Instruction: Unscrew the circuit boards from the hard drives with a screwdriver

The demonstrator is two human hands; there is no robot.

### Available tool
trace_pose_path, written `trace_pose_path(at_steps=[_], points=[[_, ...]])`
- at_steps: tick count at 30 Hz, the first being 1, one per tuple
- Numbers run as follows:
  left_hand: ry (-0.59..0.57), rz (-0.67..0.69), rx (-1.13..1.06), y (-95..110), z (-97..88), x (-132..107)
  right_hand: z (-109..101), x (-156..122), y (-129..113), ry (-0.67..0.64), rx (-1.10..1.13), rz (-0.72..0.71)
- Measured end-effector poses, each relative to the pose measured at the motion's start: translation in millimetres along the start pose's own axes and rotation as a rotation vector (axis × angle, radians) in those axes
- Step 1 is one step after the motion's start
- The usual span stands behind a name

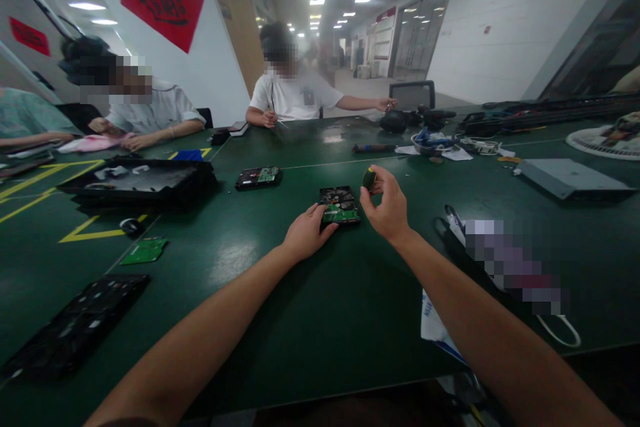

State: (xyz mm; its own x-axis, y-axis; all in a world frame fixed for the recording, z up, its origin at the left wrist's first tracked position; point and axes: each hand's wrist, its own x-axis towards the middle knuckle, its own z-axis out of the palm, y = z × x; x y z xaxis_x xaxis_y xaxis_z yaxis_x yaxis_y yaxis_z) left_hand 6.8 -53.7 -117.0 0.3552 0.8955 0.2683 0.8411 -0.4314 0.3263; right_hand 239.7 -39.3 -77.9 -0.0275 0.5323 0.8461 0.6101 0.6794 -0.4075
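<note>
A hard drive (339, 197) lies on the green table in front of me, its green circuit board (341, 215) facing up on the near half. My left hand (309, 232) holds the drive at its near left corner, fingers on top and thumb along the front edge. Just right of the drive, my right hand (387, 205) is raised and pinches a short screwdriver (369, 179) by its dark green and yellow handle. The screwdriver's shaft cannot be made out. Another hard drive (257, 177) rests farther back to the left.
On the left are a black tray (143, 183), a loose green circuit board (145, 251) and a black plastic part (75, 327). To the right lie a grey metal box (575, 178) and a strapped pouch-like item (515, 267). Co-workers sit across the table, one person (295, 97) directly opposite.
</note>
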Motion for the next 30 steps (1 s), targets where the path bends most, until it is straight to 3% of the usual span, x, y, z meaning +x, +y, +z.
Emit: trace_pose_path(at_steps=[30], points=[[0.015, -0.019, 0.021, -2.0, 3.7, 1.2, 1.4, -2.3, 1.6, -0.020, 0.012, -0.028]])
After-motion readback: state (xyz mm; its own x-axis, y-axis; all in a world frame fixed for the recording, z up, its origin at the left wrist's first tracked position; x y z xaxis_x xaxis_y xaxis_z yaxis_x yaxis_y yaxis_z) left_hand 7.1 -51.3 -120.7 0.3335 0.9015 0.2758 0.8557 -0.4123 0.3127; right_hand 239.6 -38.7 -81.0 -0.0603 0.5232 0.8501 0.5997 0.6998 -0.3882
